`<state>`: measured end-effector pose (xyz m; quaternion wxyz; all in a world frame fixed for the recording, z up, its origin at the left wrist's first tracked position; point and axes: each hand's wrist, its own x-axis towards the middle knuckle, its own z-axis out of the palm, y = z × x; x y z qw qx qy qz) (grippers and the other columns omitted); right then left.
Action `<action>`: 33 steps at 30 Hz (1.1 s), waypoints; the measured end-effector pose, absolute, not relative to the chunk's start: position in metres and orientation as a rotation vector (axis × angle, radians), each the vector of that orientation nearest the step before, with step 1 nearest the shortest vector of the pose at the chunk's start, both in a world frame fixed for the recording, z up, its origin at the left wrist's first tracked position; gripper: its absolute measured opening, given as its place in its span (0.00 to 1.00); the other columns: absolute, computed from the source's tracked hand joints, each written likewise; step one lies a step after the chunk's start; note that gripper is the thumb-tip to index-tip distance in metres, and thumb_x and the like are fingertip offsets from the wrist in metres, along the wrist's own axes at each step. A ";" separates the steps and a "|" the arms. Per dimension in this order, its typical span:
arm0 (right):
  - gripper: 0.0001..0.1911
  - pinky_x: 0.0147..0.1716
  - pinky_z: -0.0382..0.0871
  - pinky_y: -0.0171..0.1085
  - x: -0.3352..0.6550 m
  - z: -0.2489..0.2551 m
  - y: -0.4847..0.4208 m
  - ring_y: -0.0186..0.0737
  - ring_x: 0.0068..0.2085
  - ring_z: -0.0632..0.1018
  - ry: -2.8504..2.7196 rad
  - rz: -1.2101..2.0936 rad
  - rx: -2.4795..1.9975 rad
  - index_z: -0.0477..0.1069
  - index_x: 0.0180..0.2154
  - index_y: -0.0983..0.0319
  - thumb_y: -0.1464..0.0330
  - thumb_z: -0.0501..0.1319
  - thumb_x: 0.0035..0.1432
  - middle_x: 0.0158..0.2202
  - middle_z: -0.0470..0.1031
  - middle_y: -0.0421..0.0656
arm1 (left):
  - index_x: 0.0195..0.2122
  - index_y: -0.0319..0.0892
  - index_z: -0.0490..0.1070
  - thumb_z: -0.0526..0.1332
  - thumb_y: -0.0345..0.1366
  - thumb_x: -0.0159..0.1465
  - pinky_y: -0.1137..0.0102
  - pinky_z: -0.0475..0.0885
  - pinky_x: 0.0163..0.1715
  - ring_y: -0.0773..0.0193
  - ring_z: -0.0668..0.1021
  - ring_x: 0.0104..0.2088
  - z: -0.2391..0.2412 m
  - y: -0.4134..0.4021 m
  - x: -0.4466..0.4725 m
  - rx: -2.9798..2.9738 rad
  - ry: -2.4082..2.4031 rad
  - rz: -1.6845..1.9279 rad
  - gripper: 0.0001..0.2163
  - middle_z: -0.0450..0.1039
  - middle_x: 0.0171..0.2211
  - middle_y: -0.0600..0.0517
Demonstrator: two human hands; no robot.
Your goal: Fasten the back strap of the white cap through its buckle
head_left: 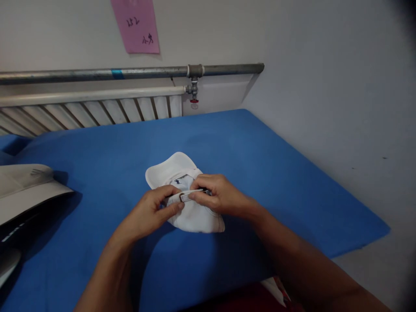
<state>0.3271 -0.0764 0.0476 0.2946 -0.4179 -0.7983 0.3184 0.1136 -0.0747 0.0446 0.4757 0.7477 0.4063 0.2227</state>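
Observation:
A white baseball cap [198, 216] lies on the blue table, its brim [170, 169] pointing away and to the left. Across its back opening runs a white adjustment strap [186, 197] with a small buckle. My left hand [152, 212] pinches the strap's left side beside the buckle, between thumb and index finger. On the other side, my right hand [217, 195] is closed on the strap, thumb near the buckle. Dark lettering [178, 181] shows inside the cap. Part of the strap is hidden under the right fingers.
More white caps [27, 182] sit at the left edge of the blue table [276, 182]. Behind it are a white radiator [123, 108], a metal pipe [156, 73] and a red-handled valve [194, 101]. A pink paper [138, 26] hangs on the wall. A wall [341, 108] borders the right.

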 end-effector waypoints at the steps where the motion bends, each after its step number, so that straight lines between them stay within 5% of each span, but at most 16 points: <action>1: 0.06 0.32 0.61 0.31 0.327 0.047 -0.076 0.31 0.31 0.70 -2.111 0.869 -1.109 0.70 0.29 0.63 0.69 0.59 0.58 0.27 0.71 0.38 | 0.37 0.41 0.72 0.59 0.41 0.64 0.70 0.66 0.32 0.64 0.72 0.32 0.044 -0.074 0.113 1.814 0.983 0.542 0.09 0.72 0.32 0.52; 12: 0.07 0.28 0.60 0.30 0.324 0.044 -0.074 0.31 0.29 0.69 -2.002 1.040 -1.151 0.71 0.29 0.64 0.67 0.60 0.57 0.27 0.70 0.38 | 0.39 0.40 0.73 0.58 0.41 0.64 0.69 0.67 0.35 0.63 0.72 0.35 0.041 -0.072 0.110 1.666 0.918 0.553 0.10 0.72 0.33 0.51; 20: 0.08 0.34 0.65 0.32 0.329 0.051 -0.071 0.33 0.34 0.73 -1.929 1.229 -1.103 0.74 0.34 0.63 0.65 0.62 0.57 0.32 0.74 0.40 | 0.32 0.39 0.72 0.60 0.45 0.63 0.73 0.60 0.25 0.68 0.65 0.26 0.040 -0.071 0.112 1.602 0.970 0.595 0.13 0.64 0.25 0.56; 33: 0.08 0.29 0.62 0.30 0.341 0.055 -0.068 0.30 0.29 0.70 -1.770 1.390 -1.066 0.75 0.34 0.64 0.65 0.63 0.56 0.29 0.73 0.38 | 0.36 0.41 0.74 0.61 0.44 0.62 0.72 0.62 0.29 0.67 0.68 0.29 0.043 -0.072 0.109 1.620 0.929 0.547 0.12 0.69 0.28 0.54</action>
